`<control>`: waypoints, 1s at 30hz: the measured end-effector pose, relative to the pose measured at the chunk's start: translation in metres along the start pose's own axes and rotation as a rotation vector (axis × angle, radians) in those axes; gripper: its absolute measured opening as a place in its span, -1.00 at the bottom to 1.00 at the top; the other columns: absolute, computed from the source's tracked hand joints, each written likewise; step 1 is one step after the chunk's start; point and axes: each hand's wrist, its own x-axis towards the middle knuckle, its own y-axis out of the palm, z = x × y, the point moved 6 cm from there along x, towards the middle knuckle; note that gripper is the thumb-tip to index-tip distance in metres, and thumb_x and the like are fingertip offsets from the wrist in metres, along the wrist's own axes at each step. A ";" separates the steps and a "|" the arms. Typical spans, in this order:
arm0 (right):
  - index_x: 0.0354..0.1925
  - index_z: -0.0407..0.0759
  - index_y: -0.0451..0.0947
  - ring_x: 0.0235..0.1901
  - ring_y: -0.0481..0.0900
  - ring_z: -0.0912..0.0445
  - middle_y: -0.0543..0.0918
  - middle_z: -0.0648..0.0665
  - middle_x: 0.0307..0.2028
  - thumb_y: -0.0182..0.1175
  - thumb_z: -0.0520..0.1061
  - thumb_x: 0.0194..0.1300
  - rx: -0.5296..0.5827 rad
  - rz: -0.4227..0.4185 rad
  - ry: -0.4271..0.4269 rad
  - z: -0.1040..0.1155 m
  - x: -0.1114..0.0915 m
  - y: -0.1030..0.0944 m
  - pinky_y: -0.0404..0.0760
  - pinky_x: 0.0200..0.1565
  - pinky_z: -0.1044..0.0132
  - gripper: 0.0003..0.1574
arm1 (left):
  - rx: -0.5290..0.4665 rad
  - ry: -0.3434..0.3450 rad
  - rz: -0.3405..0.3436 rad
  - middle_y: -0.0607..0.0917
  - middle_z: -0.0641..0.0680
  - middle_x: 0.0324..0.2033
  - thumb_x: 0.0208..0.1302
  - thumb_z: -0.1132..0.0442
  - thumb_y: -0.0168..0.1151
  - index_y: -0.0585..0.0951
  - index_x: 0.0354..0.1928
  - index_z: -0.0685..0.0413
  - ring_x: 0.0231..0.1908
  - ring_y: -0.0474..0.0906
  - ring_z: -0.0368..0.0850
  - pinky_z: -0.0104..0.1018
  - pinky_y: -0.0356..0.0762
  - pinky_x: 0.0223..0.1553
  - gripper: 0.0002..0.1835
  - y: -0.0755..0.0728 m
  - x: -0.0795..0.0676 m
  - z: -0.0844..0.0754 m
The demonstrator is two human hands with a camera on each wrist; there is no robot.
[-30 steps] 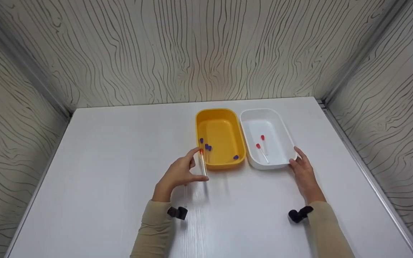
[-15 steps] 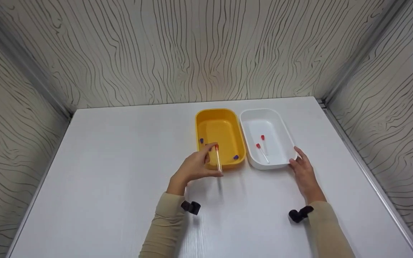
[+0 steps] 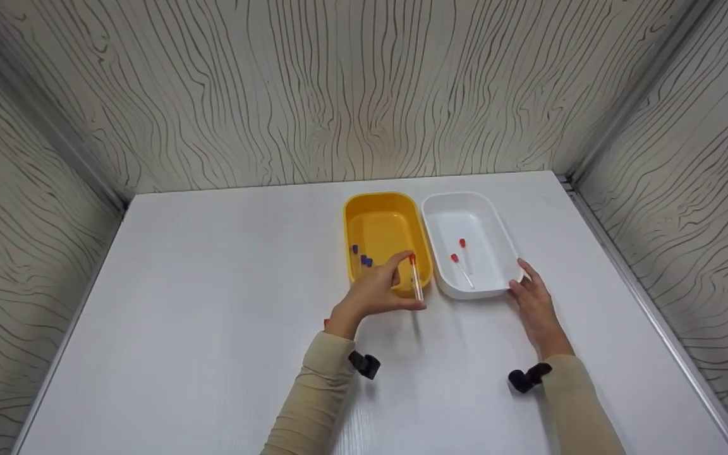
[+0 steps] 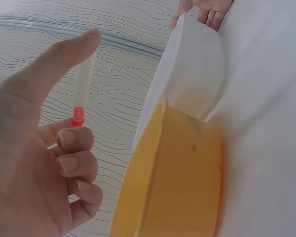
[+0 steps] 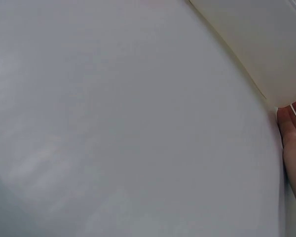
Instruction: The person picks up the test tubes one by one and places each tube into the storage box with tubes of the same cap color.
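My left hand [image 3: 373, 294] pinches a clear test tube [image 3: 416, 284] with a red cap between thumb and index finger, above the near right part of the yellow tray [image 3: 357, 201]. In the left wrist view the thumb presses the tube's clear end and the red cap [image 4: 78, 115] sits at the index finger. Several blue-capped tubes [image 3: 364, 259] lie in the yellow tray, partly hidden by the hand. Gripped at its near right corner by my right hand [image 3: 536, 309], the white tray [image 3: 465, 294] holds two red-capped tubes [image 3: 462, 272].
Both trays stand side by side on the white table [image 3: 212, 284]. Something small and red [image 3: 327, 323] shows beside my left wrist, mostly hidden. A wood-patterned wall [image 3: 339, 95] closes off the back of the table.
The left hand has carried the red-capped tube rightward, from the yellow tray's left side across to near its right edge. My right hand has stayed on the white tray's corner.
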 end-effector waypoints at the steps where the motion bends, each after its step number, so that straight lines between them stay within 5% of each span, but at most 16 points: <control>1: 0.52 0.10 -0.14 0.52 -0.08 -0.06 -0.18 -0.19 0.55 -0.01 -0.20 0.46 0.002 0.000 -0.001 0.000 0.000 0.000 0.35 0.12 0.72 -0.17 | 0.002 -0.003 -0.002 0.62 0.12 -0.11 -0.09 -0.27 0.46 0.18 0.44 -0.27 -0.15 0.50 -0.09 -0.29 0.53 -0.08 0.04 0.002 0.002 -0.001; 13: 0.52 0.10 -0.11 0.51 -0.05 -0.02 -0.20 -0.23 0.55 0.00 -0.18 0.46 0.042 -0.002 -0.017 0.000 0.000 -0.004 0.37 0.13 0.70 -0.18 | -0.022 -0.013 0.018 0.62 0.09 0.10 -0.07 -0.26 0.44 0.12 0.46 -0.32 0.04 0.55 -0.02 -0.16 0.53 0.16 0.05 0.022 0.024 -0.015; 21: 0.53 0.11 -0.15 0.54 -0.12 -0.05 -0.23 -0.16 0.56 -0.01 -0.18 0.46 0.018 0.008 0.005 -0.001 -0.001 -0.002 0.34 0.12 0.71 -0.16 | 0.082 -0.024 0.015 0.64 0.08 -0.06 -0.06 -0.27 0.43 0.12 0.47 -0.33 -0.18 0.43 -0.18 -0.32 0.50 -0.02 0.04 0.031 0.037 -0.018; 30: 0.51 0.20 -0.11 0.54 -0.11 -0.02 -0.20 -0.14 0.56 0.00 -0.16 0.46 0.012 0.012 0.023 -0.001 -0.001 -0.001 0.26 0.30 0.56 -0.18 | 0.074 -0.039 0.005 0.58 -0.05 0.18 -0.09 -0.31 0.42 0.15 0.46 -0.32 -0.01 0.48 -0.16 -0.22 0.46 0.24 0.05 0.037 0.048 -0.019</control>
